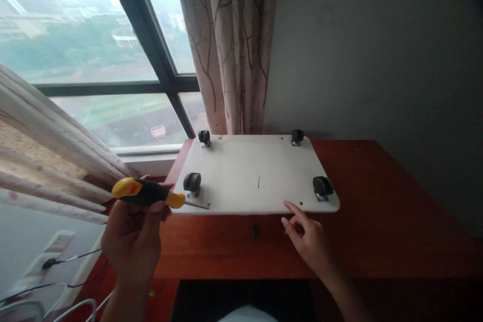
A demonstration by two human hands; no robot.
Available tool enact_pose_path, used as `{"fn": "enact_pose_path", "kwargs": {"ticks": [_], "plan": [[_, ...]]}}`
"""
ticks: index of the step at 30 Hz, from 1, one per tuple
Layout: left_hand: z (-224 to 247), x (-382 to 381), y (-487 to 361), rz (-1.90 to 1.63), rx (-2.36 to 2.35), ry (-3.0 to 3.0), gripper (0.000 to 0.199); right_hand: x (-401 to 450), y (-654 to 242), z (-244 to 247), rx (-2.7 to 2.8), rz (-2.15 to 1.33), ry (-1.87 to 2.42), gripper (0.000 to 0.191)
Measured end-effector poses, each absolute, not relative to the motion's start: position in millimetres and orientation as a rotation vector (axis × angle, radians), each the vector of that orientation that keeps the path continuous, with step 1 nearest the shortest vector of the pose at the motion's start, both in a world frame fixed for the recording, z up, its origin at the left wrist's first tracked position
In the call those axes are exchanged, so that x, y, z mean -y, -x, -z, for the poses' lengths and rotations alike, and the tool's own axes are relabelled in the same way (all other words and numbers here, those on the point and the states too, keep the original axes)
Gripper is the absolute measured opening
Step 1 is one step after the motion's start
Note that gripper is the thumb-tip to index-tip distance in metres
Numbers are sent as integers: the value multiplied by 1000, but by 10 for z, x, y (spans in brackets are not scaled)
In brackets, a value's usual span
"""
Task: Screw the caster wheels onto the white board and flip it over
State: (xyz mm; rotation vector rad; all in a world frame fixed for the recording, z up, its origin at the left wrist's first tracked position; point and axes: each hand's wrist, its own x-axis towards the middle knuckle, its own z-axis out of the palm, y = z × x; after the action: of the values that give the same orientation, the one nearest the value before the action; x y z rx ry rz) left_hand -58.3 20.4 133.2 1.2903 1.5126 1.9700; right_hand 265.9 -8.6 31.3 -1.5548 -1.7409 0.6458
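Note:
My left hand (136, 231) is closed around a yellow and black screwdriver (149, 193). Its metal shaft points right, over the near left corner of a white board (234, 161) with rounded corners. Black caster wheels stand at the board's corners: near left (192, 182), near right (323, 187), far left (204, 137) and far right (297, 136). My right hand (307, 236) holds nothing; its index finger reaches out to the board's near edge, by a small dark hole, while the other fingers are partly curled. Whether that fingertip touches the board I cannot tell.
Under the board is a reddish-brown wooden table (377, 201). A small dark metal piece (256, 233) lies at the board's near side. Windows and curtains (230, 50) rise behind and left. Power sockets (58, 241) with cables sit at lower left.

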Motion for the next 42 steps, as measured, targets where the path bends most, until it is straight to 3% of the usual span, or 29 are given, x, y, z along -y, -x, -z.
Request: {"fn": "enact_pose_path", "kwargs": {"ticks": [10, 18, 27, 42], "plan": [[-1312, -248, 568, -1960, -1528, -1327, 44, 187, -2703, 84, 1781, -535, 1579, 59], [-1237, -268, 572, -1941, -1596, -1286, 45, 169, -2647, 95, 1728, -600, 1568, 57], [-1259, -283, 550, -1948, -1610, -1295, 28, 174, -2612, 124, 1692, -611, 1574, 57], [-1297, -276, 479, -2001, -1572, -1321, 39, 160, -2585, 248, 1628, -584, 1593, 57]]}}
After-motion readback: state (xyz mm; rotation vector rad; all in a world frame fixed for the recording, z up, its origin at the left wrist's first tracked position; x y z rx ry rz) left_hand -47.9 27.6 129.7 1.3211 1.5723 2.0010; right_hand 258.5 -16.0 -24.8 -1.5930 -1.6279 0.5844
